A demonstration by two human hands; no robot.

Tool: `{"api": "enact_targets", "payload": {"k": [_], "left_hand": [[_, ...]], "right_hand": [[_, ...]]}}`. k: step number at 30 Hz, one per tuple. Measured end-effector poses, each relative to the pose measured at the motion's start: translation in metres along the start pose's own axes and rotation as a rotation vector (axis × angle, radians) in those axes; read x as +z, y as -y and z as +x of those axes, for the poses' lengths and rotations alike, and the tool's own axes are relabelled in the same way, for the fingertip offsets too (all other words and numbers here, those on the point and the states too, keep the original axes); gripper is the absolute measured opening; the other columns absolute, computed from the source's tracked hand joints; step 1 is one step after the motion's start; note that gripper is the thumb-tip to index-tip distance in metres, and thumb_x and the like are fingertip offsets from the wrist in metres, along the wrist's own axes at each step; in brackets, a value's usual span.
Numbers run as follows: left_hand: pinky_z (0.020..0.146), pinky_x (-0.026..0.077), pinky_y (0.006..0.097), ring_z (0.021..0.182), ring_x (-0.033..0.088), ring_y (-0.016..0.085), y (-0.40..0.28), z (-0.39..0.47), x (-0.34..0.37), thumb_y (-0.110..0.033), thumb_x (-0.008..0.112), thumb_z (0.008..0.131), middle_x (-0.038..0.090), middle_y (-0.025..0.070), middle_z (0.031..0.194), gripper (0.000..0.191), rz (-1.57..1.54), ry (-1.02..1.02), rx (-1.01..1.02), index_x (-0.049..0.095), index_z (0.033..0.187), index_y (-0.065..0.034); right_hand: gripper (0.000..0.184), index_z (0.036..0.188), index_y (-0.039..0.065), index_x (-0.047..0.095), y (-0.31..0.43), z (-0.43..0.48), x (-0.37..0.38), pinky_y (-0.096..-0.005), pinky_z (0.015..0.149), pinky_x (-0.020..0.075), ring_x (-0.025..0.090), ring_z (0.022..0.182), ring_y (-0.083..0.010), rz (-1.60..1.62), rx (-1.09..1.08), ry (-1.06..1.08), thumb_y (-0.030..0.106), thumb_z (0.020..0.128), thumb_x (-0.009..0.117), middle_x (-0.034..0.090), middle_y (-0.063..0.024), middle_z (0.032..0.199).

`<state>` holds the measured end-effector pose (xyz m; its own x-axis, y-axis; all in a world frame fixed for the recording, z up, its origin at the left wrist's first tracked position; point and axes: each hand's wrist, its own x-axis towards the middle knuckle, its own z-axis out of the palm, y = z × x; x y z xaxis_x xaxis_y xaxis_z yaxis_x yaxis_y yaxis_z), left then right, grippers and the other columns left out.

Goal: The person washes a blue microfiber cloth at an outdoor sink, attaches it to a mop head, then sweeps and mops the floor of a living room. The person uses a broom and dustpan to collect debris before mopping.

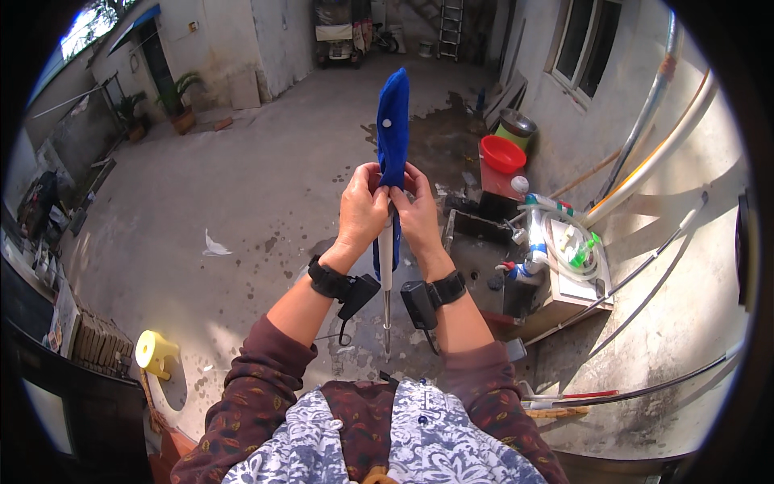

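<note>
Both hands meet at a blue cloth pad (394, 115) held upright in front of me, with a white round button on its upper part. It looks like the cover of a flat mop head. My left hand (365, 202) pinches its lower middle between thumb and fingers. From the other side my right hand (417, 202) grips the same spot, the two thumbs almost touching. Below the hands runs a pole (387, 302), white at the top and metal further down, pointing towards the ground. More blue cloth hangs behind the white part. Black straps with small boxes circle both wrists.
A stone sink (474, 281) stands at the right, beside a cabinet with a coiled clear hose (595, 266). Beyond it are a red basin (503, 153) and a metal bowl (517, 123). A yellow stool (155, 352) is at the left. Poles lean along the right wall.
</note>
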<state>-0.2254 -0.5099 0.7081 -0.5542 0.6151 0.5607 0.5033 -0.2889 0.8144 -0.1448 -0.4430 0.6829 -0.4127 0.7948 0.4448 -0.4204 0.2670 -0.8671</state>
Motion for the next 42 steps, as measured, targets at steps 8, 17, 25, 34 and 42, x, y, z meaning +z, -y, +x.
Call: {"api": "enact_targets", "payload": {"k": [8,17,25,34,42], "left_hand": [[0.079,0.05,0.0298,0.088,0.064,0.018,0.002,0.001,-0.004,0.002,0.054,0.084,0.065,0.0116,0.096,0.022,-0.107,0.061,-0.075,0.056,0.106,0.0024],[0.075,0.05,0.027,0.085,0.06,0.013,0.009,0.004,-0.004,-0.002,0.057,0.086,0.064,0.0056,0.093,0.021,-0.148,0.205,-0.042,0.058,0.106,-0.0006],[0.072,0.05,0.0291,0.081,0.063,0.016,0.008,0.006,-0.006,-0.005,0.058,0.086,0.065,0.0088,0.09,0.016,-0.017,0.191,-0.064,0.058,0.102,-0.0002],[0.071,0.047,0.0238,0.076,0.055,0.009,0.021,0.01,-0.005,-0.002,0.055,0.089,0.061,0.0027,0.084,0.01,-0.091,0.069,0.01,0.055,0.098,-0.0009],[0.077,0.044,0.0236,0.082,0.052,0.009,0.045,0.017,-0.028,-0.004,0.05,0.092,0.058,0.0016,0.091,0.012,-0.265,0.07,-0.047,0.052,0.103,-0.0019]], "right_hand": [[0.046,0.126,0.001,0.048,0.006,0.008,-0.01,-0.0306,0.09,0.0443,0.053,0.105,-0.0171,-0.113,-0.044,0.112,0.01,0.084,0.065,0.055,-0.0098,0.115],[0.025,0.109,0.004,0.055,0.065,0.067,-0.011,-0.0224,0.075,0.0478,0.057,0.084,-0.0075,0.225,-0.05,0.262,0.02,0.091,0.062,0.062,-0.0021,0.097],[0.019,0.101,0.006,0.056,0.071,0.08,-0.002,-0.0213,0.066,0.0496,0.057,0.075,-0.0059,0.382,0.098,0.272,0.021,0.091,0.062,0.063,-0.0001,0.086],[0.05,0.123,0.004,0.045,0.039,0.078,-0.008,-0.0294,0.086,0.0473,0.055,0.098,-0.0133,-0.023,-0.131,0.443,0.035,0.089,0.064,0.059,-0.0086,0.106],[0.073,0.139,0.005,0.036,-0.082,-0.006,-0.076,-0.0343,0.101,0.0388,0.052,0.114,-0.0205,-0.043,0.475,0.572,0.029,0.081,0.073,0.056,-0.0118,0.123]]}}
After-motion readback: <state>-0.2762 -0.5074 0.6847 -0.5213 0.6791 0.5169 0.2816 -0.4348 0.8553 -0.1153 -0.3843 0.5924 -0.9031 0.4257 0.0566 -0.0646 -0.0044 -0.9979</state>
